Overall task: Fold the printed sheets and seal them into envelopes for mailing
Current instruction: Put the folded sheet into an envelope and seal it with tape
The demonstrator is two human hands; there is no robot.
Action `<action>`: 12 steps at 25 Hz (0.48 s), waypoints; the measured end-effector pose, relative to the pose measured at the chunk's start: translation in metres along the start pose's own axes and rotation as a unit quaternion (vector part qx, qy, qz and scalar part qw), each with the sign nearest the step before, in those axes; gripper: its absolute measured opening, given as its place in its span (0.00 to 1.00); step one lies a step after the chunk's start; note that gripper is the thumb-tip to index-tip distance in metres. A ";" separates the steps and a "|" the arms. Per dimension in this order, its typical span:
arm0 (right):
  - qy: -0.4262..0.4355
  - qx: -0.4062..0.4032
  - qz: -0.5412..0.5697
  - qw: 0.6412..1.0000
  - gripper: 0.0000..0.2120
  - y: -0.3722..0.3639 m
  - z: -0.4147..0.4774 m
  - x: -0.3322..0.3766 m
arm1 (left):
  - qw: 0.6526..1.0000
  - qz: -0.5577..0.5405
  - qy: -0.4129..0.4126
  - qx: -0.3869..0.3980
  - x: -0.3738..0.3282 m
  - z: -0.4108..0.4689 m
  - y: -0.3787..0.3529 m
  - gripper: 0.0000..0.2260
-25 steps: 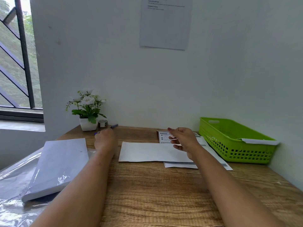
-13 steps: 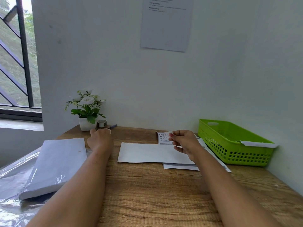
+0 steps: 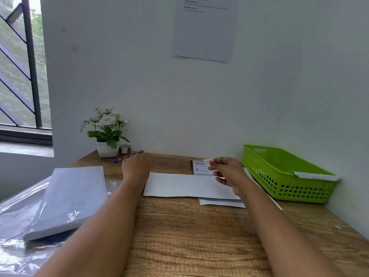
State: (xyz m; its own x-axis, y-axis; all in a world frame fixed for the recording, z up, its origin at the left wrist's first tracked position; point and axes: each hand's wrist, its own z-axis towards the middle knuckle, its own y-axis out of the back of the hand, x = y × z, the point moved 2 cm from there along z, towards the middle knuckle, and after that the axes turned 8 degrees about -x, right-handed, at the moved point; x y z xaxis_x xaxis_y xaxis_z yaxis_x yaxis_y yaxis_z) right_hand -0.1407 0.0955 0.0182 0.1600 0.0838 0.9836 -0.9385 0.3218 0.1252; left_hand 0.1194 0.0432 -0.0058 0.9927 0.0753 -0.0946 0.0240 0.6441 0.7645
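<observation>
A white envelope (image 3: 185, 184) lies flat across the middle of the wooden desk (image 3: 189, 236), on top of a second envelope (image 3: 221, 202) and a printed sheet (image 3: 199, 169). My right hand (image 3: 229, 172) hovers above the envelope's right end and pinches a small printed slip (image 3: 207, 162) between thumb and fingers. My left hand (image 3: 135, 166) reaches to the desk's back left, its fingers curled at a blue pen (image 3: 124, 157); the fingertips are hidden behind the back of the hand.
A wrapped pack of white paper (image 3: 73, 196) lies on clear plastic at the left. A green basket (image 3: 287, 176) at the right holds a white envelope (image 3: 317, 175). A potted plant (image 3: 106, 134) and a tape roll (image 3: 125, 148) stand by the wall.
My right hand has closed on the small slip and lifted it slightly off the printed sheet. My left hand opened its thumb briefly, then returned its fingers to the pen.
</observation>
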 end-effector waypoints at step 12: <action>-0.029 -0.018 0.003 0.999 0.05 0.012 -0.001 0.000 | 0.978 -0.173 -0.067 0.098 -0.043 -0.004 0.019 0.17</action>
State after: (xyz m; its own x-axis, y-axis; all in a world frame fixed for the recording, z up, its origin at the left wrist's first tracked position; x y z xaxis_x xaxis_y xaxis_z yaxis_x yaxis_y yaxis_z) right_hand -0.1516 0.0999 0.0200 0.1353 0.0310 0.9903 -0.9273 0.3559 0.1156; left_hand 0.0765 0.0557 0.0104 0.9272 -0.2313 -0.2945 0.3707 0.4545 0.8099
